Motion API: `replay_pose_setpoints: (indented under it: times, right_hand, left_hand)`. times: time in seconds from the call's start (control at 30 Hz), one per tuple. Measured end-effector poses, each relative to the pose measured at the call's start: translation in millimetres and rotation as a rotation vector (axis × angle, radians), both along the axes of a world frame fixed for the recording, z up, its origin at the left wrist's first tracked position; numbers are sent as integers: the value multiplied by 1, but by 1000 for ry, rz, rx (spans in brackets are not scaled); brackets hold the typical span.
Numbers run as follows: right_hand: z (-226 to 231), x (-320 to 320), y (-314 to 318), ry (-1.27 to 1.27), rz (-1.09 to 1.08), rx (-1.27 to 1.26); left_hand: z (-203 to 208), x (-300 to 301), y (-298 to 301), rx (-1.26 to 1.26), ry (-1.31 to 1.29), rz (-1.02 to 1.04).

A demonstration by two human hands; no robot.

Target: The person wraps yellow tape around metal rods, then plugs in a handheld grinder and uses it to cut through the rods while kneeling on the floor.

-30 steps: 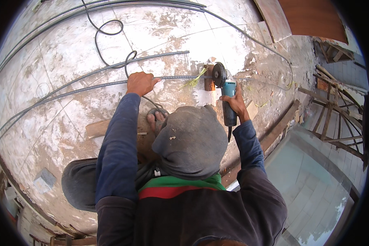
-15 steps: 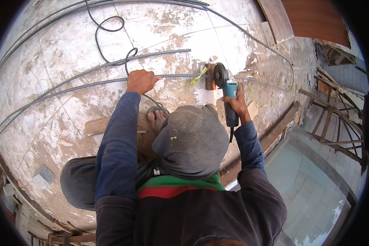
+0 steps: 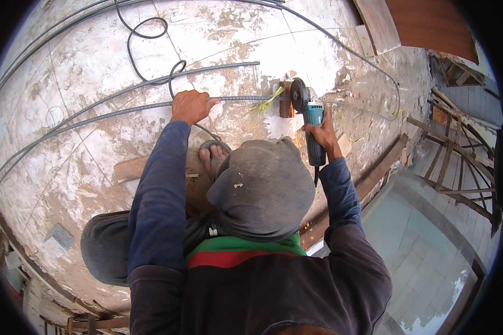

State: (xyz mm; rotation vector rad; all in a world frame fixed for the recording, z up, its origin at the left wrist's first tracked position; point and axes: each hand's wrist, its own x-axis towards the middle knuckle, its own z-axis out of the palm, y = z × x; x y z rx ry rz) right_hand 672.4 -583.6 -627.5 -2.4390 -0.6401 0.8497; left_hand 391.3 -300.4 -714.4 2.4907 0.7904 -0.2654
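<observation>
The right hand point(image 3: 323, 134) stays clamped around the angle grinder point(image 3: 315, 114), and the left hand point(image 3: 191, 106) stays closed over the ribbed steel bar point(image 3: 240, 99), both much as half a second ago; orange sparks point(image 3: 307, 227) now show more plainly low down, near the worn grey cloth point(image 3: 262, 190), while hands, tool and bar sit slightly higher in the view together.

From the right hand, the grinder's disc point(image 3: 300, 95) stands at eleven o'clock, meeting the bar beside a reddish-brown block point(image 3: 286, 100); a bright glow drops from there toward six o'clock; from the left hand, the bar runs out at three o'clock to the disc and at eight o'clock the other way; pale green strands point(image 3: 269, 100) lie just beside the block.

Farther from the left hand, a second bar point(image 3: 223, 67) ends toward one o'clock, a looped black cable point(image 3: 151, 37) lies at eleven, a wood offcut point(image 3: 131, 168) between seven and eight, and a foot point(image 3: 211, 159) at five; patchy floor point(image 3: 369, 92) stretches from the grinder toward two o'clock, up to a brown panel point(image 3: 430, 28); a timber beam point(image 3: 383, 162) edges it at four from the right hand, with timber frames point(image 3: 450, 145) at three.
</observation>
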Motion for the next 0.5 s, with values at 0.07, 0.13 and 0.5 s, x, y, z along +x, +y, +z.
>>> replay_pose_setpoints:
  times: [0.07,0.13,0.5]
  right_hand:
    - [11,-8,11,37,-18,-4]
    - [16,-12,11,65,-37,-14]
    - [10,-7,-3,56,6,-16]
  left_hand:
    - [-3,-3,1,0,-41,10]
    - [-3,-4,1,-6,-31,14]
    - [0,-1,2,-24,1,-6]
